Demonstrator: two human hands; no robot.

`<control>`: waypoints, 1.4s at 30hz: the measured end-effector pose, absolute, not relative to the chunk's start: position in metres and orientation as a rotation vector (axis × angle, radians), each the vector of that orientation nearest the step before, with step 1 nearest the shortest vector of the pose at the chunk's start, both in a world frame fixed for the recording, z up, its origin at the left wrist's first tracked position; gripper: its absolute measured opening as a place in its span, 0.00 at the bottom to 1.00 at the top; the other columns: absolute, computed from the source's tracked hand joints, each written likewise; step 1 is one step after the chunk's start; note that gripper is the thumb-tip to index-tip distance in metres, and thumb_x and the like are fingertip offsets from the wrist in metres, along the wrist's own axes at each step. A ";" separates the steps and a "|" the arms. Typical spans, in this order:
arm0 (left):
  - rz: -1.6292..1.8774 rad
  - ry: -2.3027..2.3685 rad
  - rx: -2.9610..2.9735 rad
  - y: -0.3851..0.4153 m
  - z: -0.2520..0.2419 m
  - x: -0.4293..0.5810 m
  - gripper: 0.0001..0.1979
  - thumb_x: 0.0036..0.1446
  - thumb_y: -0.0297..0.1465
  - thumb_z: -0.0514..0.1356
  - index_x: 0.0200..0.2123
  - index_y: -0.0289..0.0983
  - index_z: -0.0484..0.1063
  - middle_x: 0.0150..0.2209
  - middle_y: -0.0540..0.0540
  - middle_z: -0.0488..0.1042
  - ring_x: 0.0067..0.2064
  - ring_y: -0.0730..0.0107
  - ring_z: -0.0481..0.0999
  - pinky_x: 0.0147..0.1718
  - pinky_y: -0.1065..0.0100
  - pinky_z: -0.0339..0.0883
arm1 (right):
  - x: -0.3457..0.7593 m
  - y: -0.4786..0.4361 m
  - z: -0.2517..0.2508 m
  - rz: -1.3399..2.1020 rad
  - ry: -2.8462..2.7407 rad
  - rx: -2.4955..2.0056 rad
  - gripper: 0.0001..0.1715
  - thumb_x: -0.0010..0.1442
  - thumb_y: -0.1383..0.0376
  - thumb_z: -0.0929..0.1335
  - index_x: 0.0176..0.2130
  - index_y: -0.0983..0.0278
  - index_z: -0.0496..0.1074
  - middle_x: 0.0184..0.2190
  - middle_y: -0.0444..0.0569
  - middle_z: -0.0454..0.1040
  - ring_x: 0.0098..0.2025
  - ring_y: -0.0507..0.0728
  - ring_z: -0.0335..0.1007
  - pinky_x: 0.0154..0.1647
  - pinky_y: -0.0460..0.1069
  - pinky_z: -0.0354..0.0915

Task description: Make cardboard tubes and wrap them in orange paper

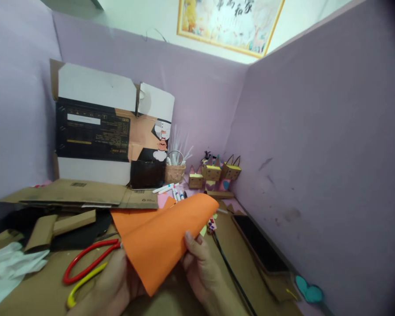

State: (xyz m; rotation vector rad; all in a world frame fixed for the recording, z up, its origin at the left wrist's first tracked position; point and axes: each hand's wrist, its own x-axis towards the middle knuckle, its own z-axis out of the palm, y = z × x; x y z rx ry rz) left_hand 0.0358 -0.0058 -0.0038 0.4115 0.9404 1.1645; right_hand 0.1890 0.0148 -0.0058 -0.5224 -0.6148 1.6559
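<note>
I hold a curled sheet of orange paper (161, 232) in front of me over the table. My right hand (200, 267) grips its right edge, thumb on top. My left hand (113, 285) is under the sheet's left side, mostly hidden by the paper, and it also seems to hold the red-and-yellow-handled scissors (85, 267), whose blades are hidden behind the sheet.
Flattened cardboard (82, 193) and an opened box (102, 127) stand at the back left. A small basket of pens (175, 171), loose markers (171, 189) and little cardboard figures (213, 173) sit at the back. A dark phone (258, 243), a black cable (230, 272) and purple partition walls lie right.
</note>
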 end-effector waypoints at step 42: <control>1.351 0.939 0.968 -0.016 -0.002 0.054 0.18 0.37 0.28 0.69 0.37 0.34 0.77 0.38 0.44 0.80 0.41 0.58 0.76 0.42 0.64 0.69 | 0.209 0.031 -0.003 1.386 -0.379 -0.741 0.19 0.46 0.54 0.74 0.35 0.63 0.74 0.30 0.43 0.80 0.31 0.53 0.76 0.30 0.45 0.71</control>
